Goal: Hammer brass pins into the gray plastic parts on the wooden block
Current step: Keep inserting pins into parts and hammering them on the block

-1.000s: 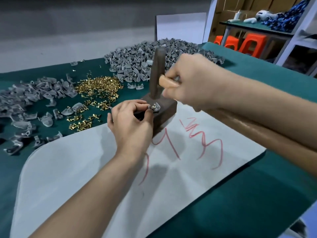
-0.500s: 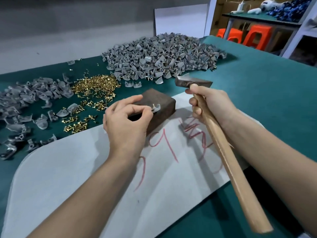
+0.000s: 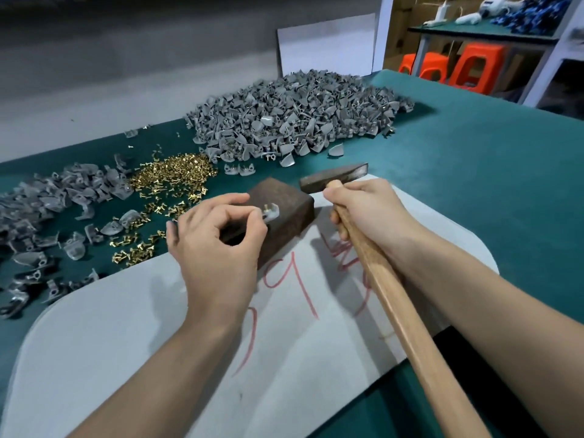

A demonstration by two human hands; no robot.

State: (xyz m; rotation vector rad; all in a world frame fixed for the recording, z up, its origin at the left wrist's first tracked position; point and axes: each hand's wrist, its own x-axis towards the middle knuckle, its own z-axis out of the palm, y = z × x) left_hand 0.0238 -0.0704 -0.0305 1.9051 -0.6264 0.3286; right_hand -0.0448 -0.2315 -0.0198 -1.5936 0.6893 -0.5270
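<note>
You can move freely over the flat white sheet with red marks near you and the green table cloth on the right. The dark brown wooden block stands in the middle. Shiny brass pins and loose gray plastic parts crowd the left; a big gray parts heap blocks the far side.

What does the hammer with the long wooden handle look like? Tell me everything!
The hammer has a dark, worn, blocky metal head lying sideways on a long light-brown wooden handle that slants toward the bottom right. The right hand grips the handle just below the head. The head sits low beside the far corner of the dark brown wooden block; whether they touch is unclear.
</note>
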